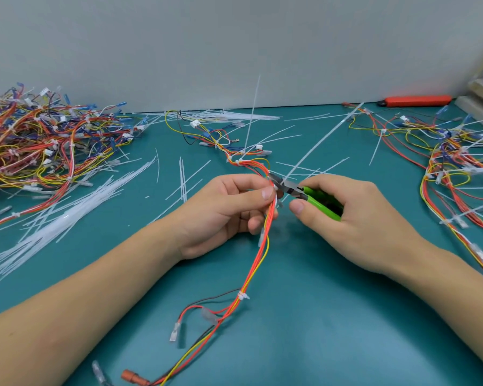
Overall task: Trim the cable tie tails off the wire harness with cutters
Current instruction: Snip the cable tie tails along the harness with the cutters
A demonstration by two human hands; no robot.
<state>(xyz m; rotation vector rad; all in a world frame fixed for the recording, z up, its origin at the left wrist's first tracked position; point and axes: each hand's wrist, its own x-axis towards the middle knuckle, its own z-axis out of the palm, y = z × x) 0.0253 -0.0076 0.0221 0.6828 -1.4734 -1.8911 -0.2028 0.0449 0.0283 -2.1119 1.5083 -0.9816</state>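
An orange, red and yellow wire harness (255, 263) is stretched over the teal mat (332, 316). Green-handled steel cutters (307, 195) are placed at its white plastic cable tie (275, 188), whose long tail (318, 142) is raised from the harness.

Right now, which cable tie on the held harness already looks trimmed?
The tie nearest the person, below the left hand: only a stub shows, while ties beyond the cutters keep long tails.

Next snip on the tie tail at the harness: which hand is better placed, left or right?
Right. The right hand already grips the green-handled cutters, their tips at the tie beside the left thumb. The left hand pinches the wire harness, steadying it.
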